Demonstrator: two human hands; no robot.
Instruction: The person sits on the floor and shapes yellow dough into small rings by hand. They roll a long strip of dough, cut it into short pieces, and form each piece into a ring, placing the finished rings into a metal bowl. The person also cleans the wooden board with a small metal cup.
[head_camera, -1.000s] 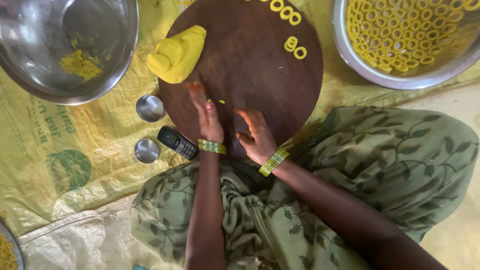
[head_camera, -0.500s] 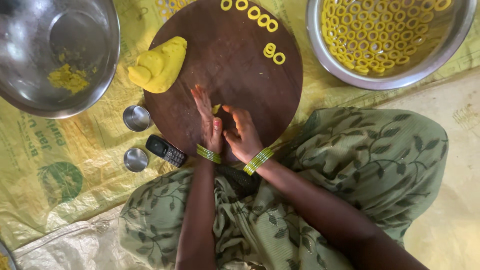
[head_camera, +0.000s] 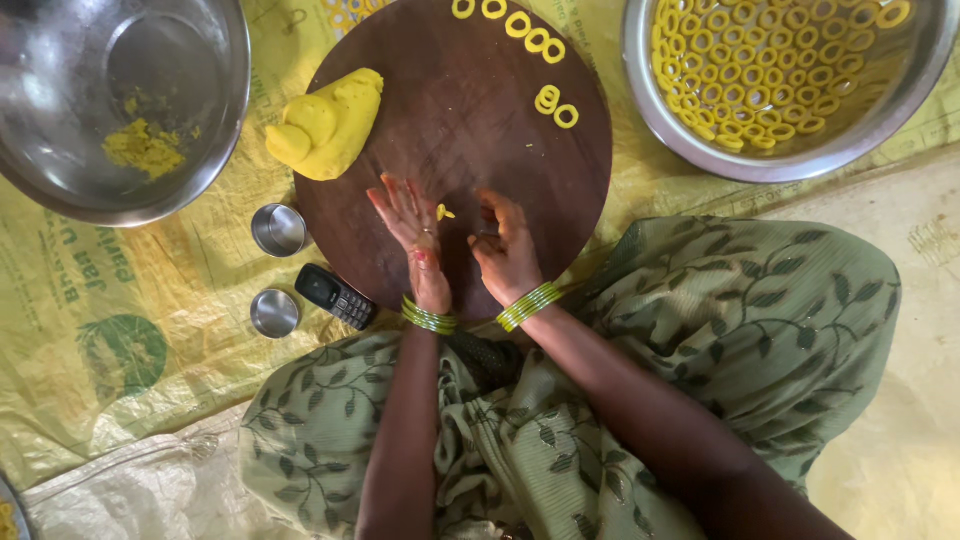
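Dough bit (head_camera: 443, 212), small and yellow, lies on the board (head_camera: 470, 130) between the two hands, just beside the left hand's fingers. Left hand (head_camera: 408, 220) lies flat on the board, fingers (head_camera: 392, 196) spread wide, holding nothing. Right hand (head_camera: 507, 250) sits near it on the board, fingers (head_camera: 492, 215) curled narrow; cannot tell if they pinch anything. Green bangles on both wrists.

Board is round, dark brown. Dough lump (head_camera: 325, 125), yellow, sits at the board's left edge. Dough rings (head_camera: 556, 105) lie on the far part of the board, a row at the top edge and a pair lower down. Right bowl (head_camera: 660, 110), steel, holds many yellow rings. Left bowl (head_camera: 200, 150), steel, holds yellow crumbs. Two small steel cups (head_camera: 279, 229) stand left of the board, one near the lump, one lower. Black phone (head_camera: 336, 296) lies just beside the board's near-left edge. All rest on a yellow sack sheet (head_camera: 100, 330). Green leaf-print cloth (head_camera: 720, 320) covers the lap.
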